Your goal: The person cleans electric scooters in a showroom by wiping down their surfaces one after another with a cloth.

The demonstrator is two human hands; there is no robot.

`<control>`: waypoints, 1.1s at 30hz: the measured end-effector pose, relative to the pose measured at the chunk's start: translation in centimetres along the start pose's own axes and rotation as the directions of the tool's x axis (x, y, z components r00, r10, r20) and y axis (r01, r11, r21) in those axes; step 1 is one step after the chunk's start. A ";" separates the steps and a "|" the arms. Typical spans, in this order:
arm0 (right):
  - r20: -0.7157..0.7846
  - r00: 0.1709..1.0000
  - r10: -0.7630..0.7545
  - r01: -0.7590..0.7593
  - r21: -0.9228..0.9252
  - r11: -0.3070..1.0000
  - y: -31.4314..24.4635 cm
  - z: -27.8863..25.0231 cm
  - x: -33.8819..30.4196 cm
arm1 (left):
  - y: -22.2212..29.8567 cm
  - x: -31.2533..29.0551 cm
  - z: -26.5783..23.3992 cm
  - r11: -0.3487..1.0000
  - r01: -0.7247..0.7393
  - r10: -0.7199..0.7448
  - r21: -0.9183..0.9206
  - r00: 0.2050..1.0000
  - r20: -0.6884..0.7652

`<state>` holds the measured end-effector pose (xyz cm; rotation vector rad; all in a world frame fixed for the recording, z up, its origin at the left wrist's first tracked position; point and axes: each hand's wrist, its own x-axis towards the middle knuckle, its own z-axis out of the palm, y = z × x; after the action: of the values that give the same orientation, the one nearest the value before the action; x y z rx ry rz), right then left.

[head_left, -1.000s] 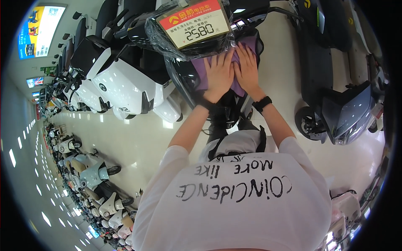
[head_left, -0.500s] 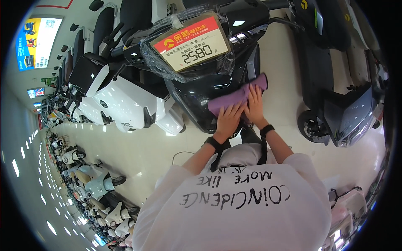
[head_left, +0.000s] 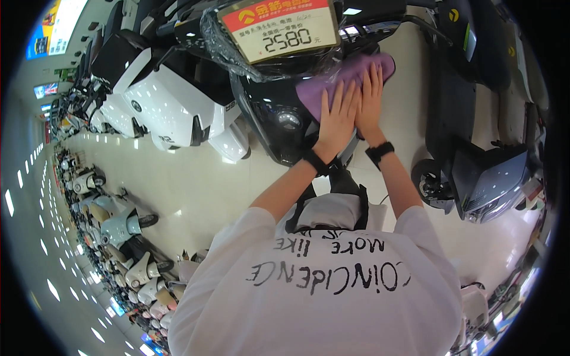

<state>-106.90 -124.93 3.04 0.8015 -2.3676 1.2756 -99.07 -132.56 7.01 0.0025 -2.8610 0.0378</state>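
A purple cloth (head_left: 314,95) lies over the front panel of a black electric scooter (head_left: 267,113). Flat on the cloth, fingers stretched out, rests my left hand (head_left: 337,121). My right hand (head_left: 370,104) presses beside it, also with straight fingers, close to the cloth's right end. Both wrists wear black bands. Above the cloth, a price card (head_left: 282,32) in clear plastic wrapping hangs at the scooter's handlebar. A round lamp or glossy fitting shows on the black panel left of my left hand.
On the left stands a white scooter (head_left: 172,101), its front wheel cover close to the black one. A dark grey scooter (head_left: 487,178) stands to the right. Rows of scooters (head_left: 119,228) line the far left of the tiled floor (head_left: 196,184).
Both hands and the cloth have moved up the panel, away from me. The view has shifted, so the price card sits higher, and the lower panel is uncovered.
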 end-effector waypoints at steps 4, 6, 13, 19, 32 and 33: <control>0.174 0.974 0.143 -0.145 -0.002 0.989 -0.3 -0.7 -10.3 | -0.1 -9.3 3.5 0.984 -0.116 0.130 -0.133 0.986 0.103; 0.328 0.937 0.118 -0.101 -0.068 0.993 -0.7 -2.4 -13.9 | -1.0 -13.1 3.8 0.957 -0.200 0.247 -0.208 0.942 0.227; 0.445 0.896 -0.013 0.054 -0.080 0.995 -3.3 -1.9 -11.0 | -2.4 -13.4 1.3 0.977 0.153 -0.093 -0.149 0.933 0.348; 0.281 0.955 -0.098 0.156 -0.193 0.969 -7.6 0.9 0.7 | -6.5 -3.7 -1.3 0.955 0.182 -0.185 -0.233 0.983 0.009; 0.631 0.758 -0.164 0.447 -0.319 0.836 -9.7 3.3 -5.7 | -7.5 -13.0 5.6 0.907 0.281 -0.262 -0.314 0.960 0.103; 0.640 0.757 -0.132 0.430 -0.336 0.838 -9.6 3.3 -6.5 | -7.9 -13.5 6.2 0.889 0.238 -0.197 -0.392 0.970 0.143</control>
<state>-96.00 -129.82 4.08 1.4946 -2.6831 0.2886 -87.72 -140.64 -2.50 0.2483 -2.8891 -0.6211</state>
